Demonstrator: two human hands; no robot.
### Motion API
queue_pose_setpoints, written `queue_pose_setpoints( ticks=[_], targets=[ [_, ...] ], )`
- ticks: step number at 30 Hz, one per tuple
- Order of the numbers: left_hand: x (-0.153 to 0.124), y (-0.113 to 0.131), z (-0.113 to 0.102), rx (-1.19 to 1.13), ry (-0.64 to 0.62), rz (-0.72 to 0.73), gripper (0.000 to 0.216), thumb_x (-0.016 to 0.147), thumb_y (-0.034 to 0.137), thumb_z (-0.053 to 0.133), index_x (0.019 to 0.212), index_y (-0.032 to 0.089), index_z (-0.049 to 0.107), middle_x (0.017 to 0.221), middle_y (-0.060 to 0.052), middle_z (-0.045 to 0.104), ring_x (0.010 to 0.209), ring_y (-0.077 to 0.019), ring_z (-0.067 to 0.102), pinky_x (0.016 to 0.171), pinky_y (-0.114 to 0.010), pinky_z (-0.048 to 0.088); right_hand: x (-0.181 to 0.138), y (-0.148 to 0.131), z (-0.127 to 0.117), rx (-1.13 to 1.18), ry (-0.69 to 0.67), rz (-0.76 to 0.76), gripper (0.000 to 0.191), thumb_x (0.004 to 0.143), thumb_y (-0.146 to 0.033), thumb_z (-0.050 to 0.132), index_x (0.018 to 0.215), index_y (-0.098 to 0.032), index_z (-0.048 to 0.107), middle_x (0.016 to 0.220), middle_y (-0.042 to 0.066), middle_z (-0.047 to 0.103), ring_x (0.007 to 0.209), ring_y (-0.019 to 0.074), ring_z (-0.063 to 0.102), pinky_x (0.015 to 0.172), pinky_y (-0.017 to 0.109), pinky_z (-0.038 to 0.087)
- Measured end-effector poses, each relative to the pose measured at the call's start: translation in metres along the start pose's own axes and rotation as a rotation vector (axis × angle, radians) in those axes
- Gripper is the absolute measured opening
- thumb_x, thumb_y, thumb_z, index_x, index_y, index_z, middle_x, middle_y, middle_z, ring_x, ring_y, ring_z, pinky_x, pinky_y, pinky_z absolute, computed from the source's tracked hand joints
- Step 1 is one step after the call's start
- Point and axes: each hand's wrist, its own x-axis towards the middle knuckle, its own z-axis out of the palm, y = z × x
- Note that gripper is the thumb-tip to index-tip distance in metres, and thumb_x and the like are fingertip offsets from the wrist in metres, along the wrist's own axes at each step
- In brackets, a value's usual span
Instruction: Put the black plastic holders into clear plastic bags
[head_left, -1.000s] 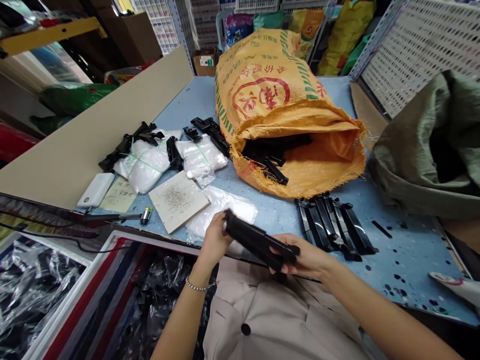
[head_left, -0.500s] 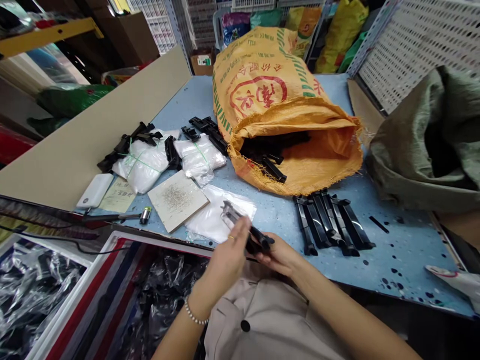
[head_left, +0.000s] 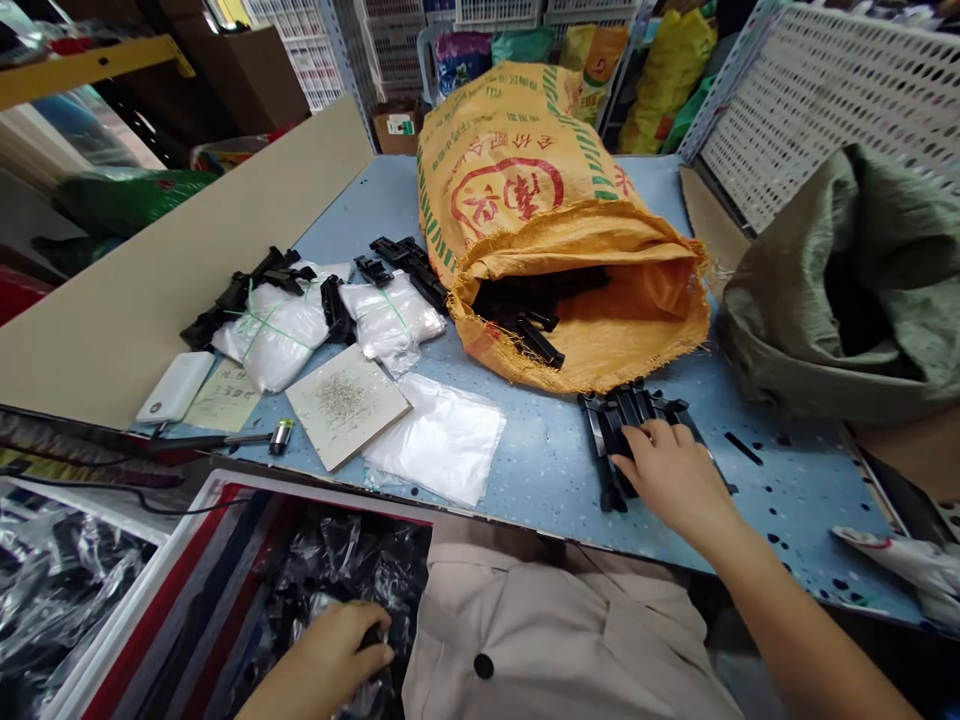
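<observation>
My left hand (head_left: 334, 648) is low over the striped-lined box at the table's near edge, fingers curled. A dark piece, apparently a black plastic part (head_left: 372, 635), shows between thumb and fingers; mostly hidden. Around it lie black parts in clear plastic bags (head_left: 341, 555). On the blue table, my right hand (head_left: 675, 485) reaches onto a row of long black plastic parts (head_left: 600, 455), thumb and fingertips closed over one; the hand covers much of the row. A flat stack of clear plastic bags (head_left: 450, 440) lies left of it.
An orange woven sack (head_left: 517, 190) with black parts inside lies open behind the row. A green-grey sack (head_left: 780, 330) stands right. Tied bag bundles (head_left: 277, 335), a speckled square board (head_left: 349, 405), a white power bank (head_left: 175, 388) and a hammer-like tool (head_left: 281, 437) lie left.
Both hands were together over the bags with a black part. They have separated: my left hand went down to the box, my right hand went right onto the row of parts.
</observation>
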Motion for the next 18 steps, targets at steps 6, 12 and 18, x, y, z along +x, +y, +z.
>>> queue_pose_setpoints(
  ticks=[6,12,18],
  targets=[
    [0.063,-0.008,0.044,0.056,-0.078,-0.151,0.009,0.069,0.011,0.059,0.073,0.017,0.064,0.079,-0.009,0.069,0.081,-0.0270,0.069,0.073,-0.033,0.048,-0.016,-0.003,0.019,-0.162,-0.012,-0.188,0.043,0.088,-0.027,0.051,0.131,-0.020,0.051,0.101,0.014,0.064,0.085,0.0294,0.057,0.067,0.038,0.041],
    [0.100,0.087,-0.003,-0.283,0.469,0.312,0.017,0.088,0.034,0.049,0.090,0.020,0.059,0.082,-0.004,0.065,0.075,-0.0190,0.062,0.073,-0.030,0.048,-0.016,-0.023,0.030,0.196,-0.134,-0.108,0.044,0.091,-0.025,0.043,0.133,-0.016,0.047,0.104,0.015,0.068,0.090,0.0294,0.064,0.074,0.039,0.047],
    [0.141,0.126,-0.025,-0.326,0.690,0.324,0.010,0.082,0.022,0.057,0.073,0.018,0.059,0.082,-0.006,0.061,0.085,-0.0226,0.059,0.080,-0.036,0.044,-0.008,-0.027,0.026,1.054,-0.324,0.102,0.040,0.087,-0.040,0.052,0.122,-0.022,0.056,0.110,0.008,0.067,0.103,0.0251,0.061,0.086,0.036,0.049]
  ],
)
